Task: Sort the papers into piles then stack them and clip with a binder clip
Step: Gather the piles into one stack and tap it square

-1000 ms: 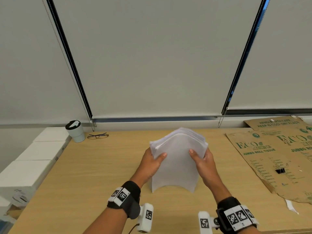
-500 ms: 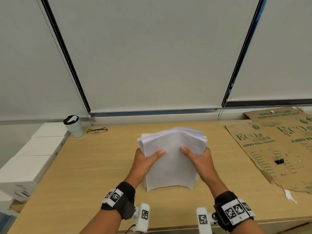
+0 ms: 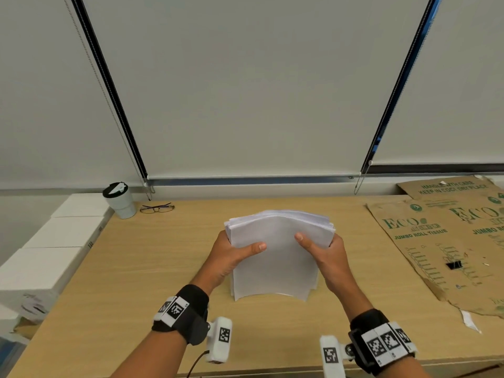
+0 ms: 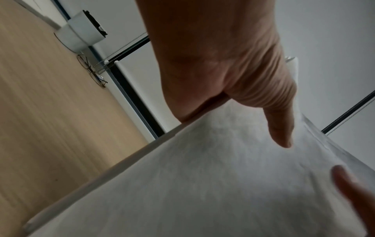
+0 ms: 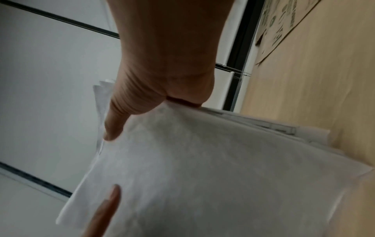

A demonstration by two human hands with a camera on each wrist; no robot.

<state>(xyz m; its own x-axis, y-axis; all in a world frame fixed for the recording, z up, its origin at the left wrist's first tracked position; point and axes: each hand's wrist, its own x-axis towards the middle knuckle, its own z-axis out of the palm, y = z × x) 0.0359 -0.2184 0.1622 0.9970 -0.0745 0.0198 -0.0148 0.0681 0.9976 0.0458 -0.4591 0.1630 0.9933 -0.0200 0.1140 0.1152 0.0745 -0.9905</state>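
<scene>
Both hands gripped a thick stack of white papers (image 3: 275,257) stood on its lower edge on the wooden tabletop (image 3: 136,282), a little nearer the front edge than the back and roughly midway between the left and right edges. The left hand (image 3: 229,257) clasped the stack's left side, thumb laid across the front sheet and the fingers hidden behind; the right hand (image 3: 324,255) held the right side the same way, its thumb pressed on the front sheet. The wrist views showed each thumb flat on the paper, with the sheets' side edges slightly fanned and uneven on the right. The stack bowed between the two hands, its top edge splayed and its bottom edge arched where it met the wood. A black binder clip (image 3: 454,265) lay well to the right of the right hand, on a flattened brown cardboard box (image 3: 436,241) printed with green lettering that covered the tabletop's right edge. Near the back left corner stood a white lidded cup (image 3: 120,200) with a pair of glasses (image 3: 157,208) just beside it, and white boxes (image 3: 51,252) sat off the left edge.
</scene>
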